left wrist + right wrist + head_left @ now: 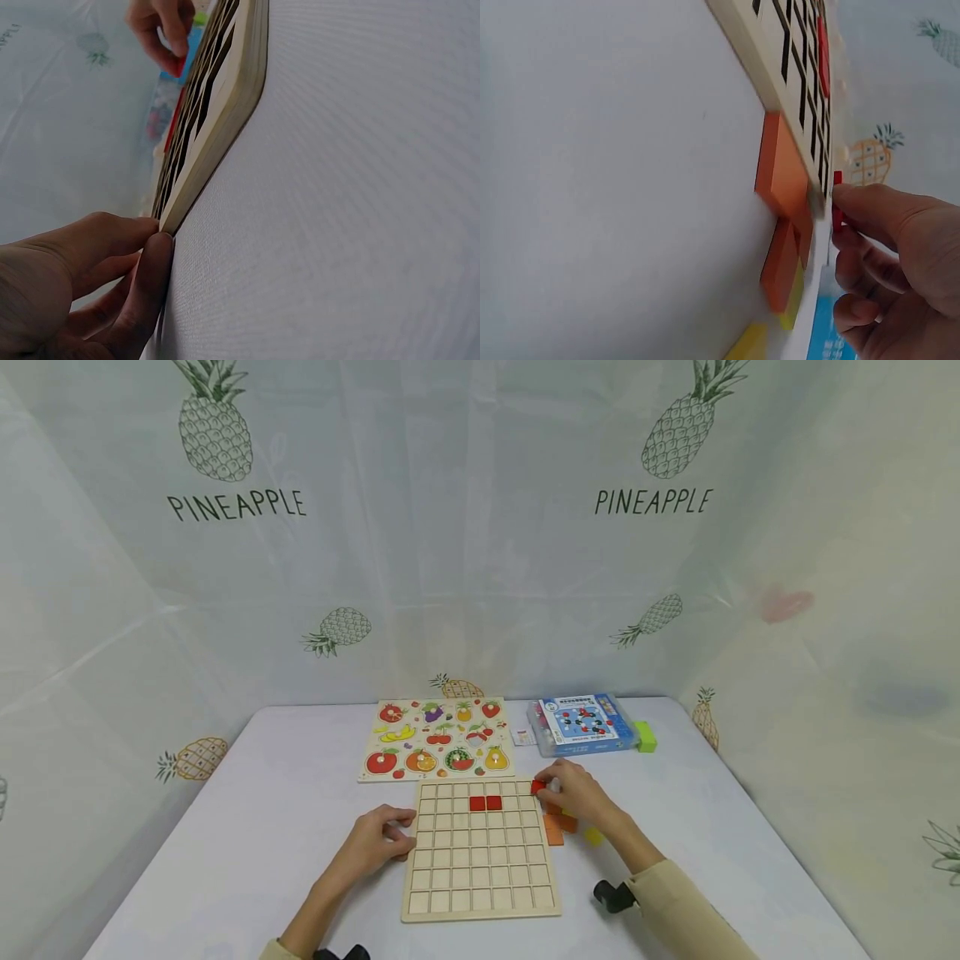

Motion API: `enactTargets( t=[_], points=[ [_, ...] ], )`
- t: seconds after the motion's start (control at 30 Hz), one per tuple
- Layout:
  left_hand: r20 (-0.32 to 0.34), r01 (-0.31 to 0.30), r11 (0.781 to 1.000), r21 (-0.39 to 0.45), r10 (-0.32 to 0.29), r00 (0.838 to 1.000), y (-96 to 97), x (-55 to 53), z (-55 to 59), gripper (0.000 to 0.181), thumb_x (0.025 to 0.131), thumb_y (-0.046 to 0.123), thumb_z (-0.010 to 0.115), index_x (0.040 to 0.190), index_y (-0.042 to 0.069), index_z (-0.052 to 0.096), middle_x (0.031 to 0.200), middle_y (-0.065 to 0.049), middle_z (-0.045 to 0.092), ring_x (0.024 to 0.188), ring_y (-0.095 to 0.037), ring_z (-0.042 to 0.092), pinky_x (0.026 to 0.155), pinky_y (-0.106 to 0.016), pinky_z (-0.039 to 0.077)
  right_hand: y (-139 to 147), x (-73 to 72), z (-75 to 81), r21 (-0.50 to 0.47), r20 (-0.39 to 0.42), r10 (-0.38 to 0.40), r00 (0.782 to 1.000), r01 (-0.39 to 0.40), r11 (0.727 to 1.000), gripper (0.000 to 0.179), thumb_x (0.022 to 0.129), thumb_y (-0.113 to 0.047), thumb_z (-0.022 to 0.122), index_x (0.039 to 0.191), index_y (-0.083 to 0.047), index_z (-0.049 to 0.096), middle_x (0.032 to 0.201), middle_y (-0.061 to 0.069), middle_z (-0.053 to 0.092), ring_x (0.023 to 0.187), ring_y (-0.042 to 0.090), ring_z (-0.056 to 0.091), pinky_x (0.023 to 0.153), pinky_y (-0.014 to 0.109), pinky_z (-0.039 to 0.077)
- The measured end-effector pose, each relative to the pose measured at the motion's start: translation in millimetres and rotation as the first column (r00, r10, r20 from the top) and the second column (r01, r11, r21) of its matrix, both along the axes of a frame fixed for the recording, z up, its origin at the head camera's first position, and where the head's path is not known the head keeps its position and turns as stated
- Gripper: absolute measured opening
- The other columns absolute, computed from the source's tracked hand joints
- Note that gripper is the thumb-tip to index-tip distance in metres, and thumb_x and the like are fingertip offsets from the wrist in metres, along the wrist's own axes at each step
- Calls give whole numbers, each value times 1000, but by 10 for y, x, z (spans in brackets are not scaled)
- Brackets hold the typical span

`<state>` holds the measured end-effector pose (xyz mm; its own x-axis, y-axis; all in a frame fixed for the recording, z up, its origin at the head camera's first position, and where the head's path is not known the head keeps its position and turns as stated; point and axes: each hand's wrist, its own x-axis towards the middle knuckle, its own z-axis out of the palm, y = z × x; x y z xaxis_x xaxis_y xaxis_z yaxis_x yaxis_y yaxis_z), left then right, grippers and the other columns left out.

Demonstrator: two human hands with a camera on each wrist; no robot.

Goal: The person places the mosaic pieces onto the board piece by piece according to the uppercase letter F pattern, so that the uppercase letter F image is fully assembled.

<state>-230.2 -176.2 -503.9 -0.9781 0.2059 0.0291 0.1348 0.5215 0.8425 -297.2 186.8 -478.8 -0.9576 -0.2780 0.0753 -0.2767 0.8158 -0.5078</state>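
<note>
A pale wooden grid board lies flat, with two red square tiles side by side in its second row from the far edge. My left hand holds the board's left edge with thumb and fingertips, seen close up in the left wrist view. Over the far right corner, my right hand pinches a small red tile between thumb and finger. In the right wrist view, that tile is tilted on edge just past the board's rim. Orange tiles lie against the board's right side, partly under the right hand.
Yellow tiles lie among and beside the orange ones. Behind the board is a fruit peg puzzle. At the back right stand a blue-and-clear box with a molecule picture and a green block. A pineapple-print curtain surrounds the table.
</note>
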Motion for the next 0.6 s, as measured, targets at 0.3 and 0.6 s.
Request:
enactTargets(
  t=[0.3, 0.6],
  points=[
    [-1, 6, 1000, 21, -6, 1000, -4, 5, 6, 46, 80, 5, 77, 122, -4, 64, 108, -15, 65, 69, -9, 66, 57, -22, 57, -287, 17, 28, -14, -9, 88, 996, -88, 996, 25, 87, -23, 74, 110, -12, 74, 101, -1, 64, 92, 15, 57, 81, 32, 51],
    [11, 21, 999, 38, -21, 1000, -15, -14, -19, 45, 80, 6, 78, 122, -5, 64, 110, -15, 64, 73, -9, 68, 59, -21, 58, -570, 39, 27, -41, -70, 223, 972, -227, 973, 22, 89, -20, 72, 109, -9, 74, 105, 3, 65, 98, 21, 61, 82, 38, 53]
  ],
)
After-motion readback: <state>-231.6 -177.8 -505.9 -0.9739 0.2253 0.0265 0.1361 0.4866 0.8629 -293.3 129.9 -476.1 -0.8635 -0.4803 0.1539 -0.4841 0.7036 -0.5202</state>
